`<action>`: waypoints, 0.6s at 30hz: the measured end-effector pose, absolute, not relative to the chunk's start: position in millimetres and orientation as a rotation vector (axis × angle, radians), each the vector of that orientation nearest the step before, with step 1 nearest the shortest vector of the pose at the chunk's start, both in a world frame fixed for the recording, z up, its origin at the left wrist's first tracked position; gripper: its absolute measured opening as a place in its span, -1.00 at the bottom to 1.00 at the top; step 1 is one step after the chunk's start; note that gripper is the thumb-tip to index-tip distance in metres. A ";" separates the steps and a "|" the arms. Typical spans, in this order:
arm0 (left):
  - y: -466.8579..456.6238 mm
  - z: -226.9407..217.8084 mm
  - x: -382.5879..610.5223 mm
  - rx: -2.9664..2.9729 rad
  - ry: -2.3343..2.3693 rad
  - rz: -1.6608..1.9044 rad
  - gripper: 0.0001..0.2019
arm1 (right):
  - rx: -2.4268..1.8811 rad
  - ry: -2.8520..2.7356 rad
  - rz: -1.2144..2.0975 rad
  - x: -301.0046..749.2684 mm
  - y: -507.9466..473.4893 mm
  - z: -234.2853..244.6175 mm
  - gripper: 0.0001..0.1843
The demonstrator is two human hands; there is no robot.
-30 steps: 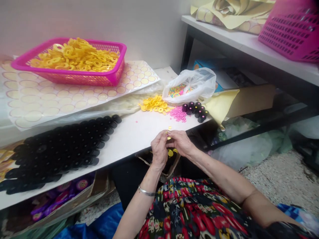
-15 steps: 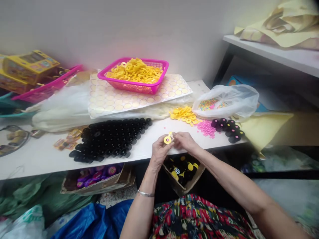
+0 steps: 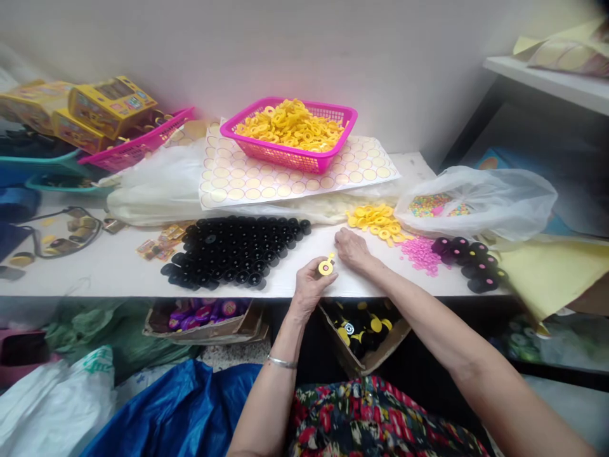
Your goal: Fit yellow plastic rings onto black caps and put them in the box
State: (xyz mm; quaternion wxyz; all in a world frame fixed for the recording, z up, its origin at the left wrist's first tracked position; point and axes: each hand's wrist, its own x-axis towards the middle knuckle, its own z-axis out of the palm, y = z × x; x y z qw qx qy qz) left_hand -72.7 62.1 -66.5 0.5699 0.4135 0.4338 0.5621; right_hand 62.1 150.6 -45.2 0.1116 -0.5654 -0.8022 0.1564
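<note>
My left hand [image 3: 311, 285] is closed on a yellow ring piece with a small tab [image 3: 326, 267], held up just above the table's front edge. A pink spot shows at the ring's centre; what lies behind it is hidden by the fingers. My right hand [image 3: 353, 249] rests on the white tabletop, its fingers curled together and pointing left; anything in the fingertips is hidden. Beyond it lies a loose pile of yellow ring pieces [image 3: 375, 221]. Small pink discs [image 3: 422, 254] are heaped to its right. Several black round parts [image 3: 233, 251] stand in rows to the left.
A pink basket [image 3: 285, 152] full of yellow rings stands on a printed sheet [image 3: 257, 187] at the back. To the right are an open plastic bag [image 3: 509, 197] and black parts with coloured centres [image 3: 485, 266]. A cardboard box [image 3: 368, 365] sits below the table edge.
My right hand has left the yellow ring piece and come down on the tabletop, farther back. My left hand still holds the piece. The whole view has shifted, with things appearing farther right.
</note>
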 end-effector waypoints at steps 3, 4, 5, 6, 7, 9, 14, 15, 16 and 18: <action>62.6 -68.4 -72.4 0.955 1.013 1.332 -0.56 | -1.690 -2.330 0.416 73.4 146.5 -46.1 -0.78; 62.7 -69.4 -72.5 0.962 1.014 1.332 -0.55 | -1.713 -2.309 0.400 78.9 144.2 -47.0 -0.77; 62.7 -70.3 -72.6 0.970 1.017 1.330 -0.55 | -1.742 -2.281 0.383 84.9 141.4 -47.9 -0.76; 62.6 -71.0 -72.4 0.977 1.018 1.324 -0.56 | -1.776 -2.248 0.366 91.0 138.2 -48.5 -0.75; 62.4 -71.4 -72.0 0.981 1.015 1.315 -0.57 | -1.812 -2.222 0.341 96.7 134.4 -48.7 -0.74; 61.7 -71.4 -70.0 0.982 0.997 1.299 -0.58 | -1.803 -2.137 0.337 104.1 125.1 -47.6 -0.75; 58.7 -67.7 -64.2 1.051 0.957 1.261 -0.58 | -1.359 -1.384 1.241 92.5 97.8 -44.0 -0.76; 57.8 -66.6 -64.2 1.091 0.960 1.253 -0.58 | -1.255 -1.185 1.489 88.5 93.7 -44.5 -0.73; 56.8 -65.5 -64.8 1.138 0.964 1.254 -0.58 | -1.145 -1.011 1.702 85.6 90.6 -45.1 -0.70; 54.1 -62.3 -67.4 1.246 0.975 1.267 -0.59 | -0.932 -0.794 1.984 84.7 87.5 -46.4 -0.69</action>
